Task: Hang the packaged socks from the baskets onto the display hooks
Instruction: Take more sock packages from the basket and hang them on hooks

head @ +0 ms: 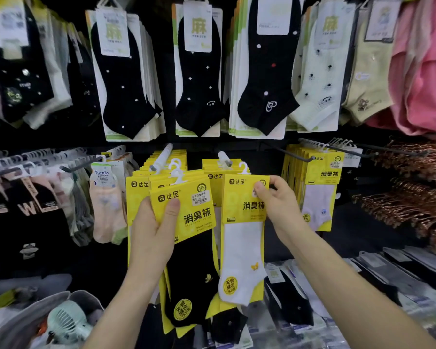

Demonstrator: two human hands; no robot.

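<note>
The yellow card of the black-sock pack reads 达足 and 消臭袜. It also carries a round SGS seal and a price sticker whose print is too small to read. The white-sock pack bears the same 达足 and 消臭袜. Its round yellow sticker reads 无骨缝合. The white header cards in the upper row show 麻. The label on a pink sock reads TuYaYa.

The left hand held a stack of sock packs before the left hook; to its right, the right hand pinched a single sock pack just below the middle hook; a row of hung socks lay above both; a basket sat at lower left.
</note>
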